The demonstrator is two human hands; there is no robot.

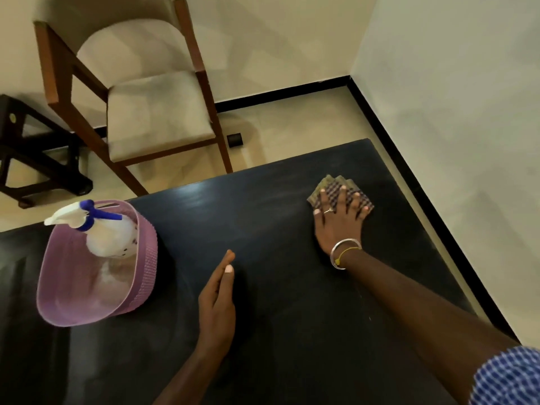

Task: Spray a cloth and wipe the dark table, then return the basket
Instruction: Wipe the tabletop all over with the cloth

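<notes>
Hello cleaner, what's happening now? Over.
Right hand flat on checked cloth, far corner of dark table. Left hand open, empty. Spray bottle in purple basket, clear of cloth.

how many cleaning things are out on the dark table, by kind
basket: 1
spray bottle, standing in the basket: 1
cloth, under the right hand: 1
total: 3
</notes>
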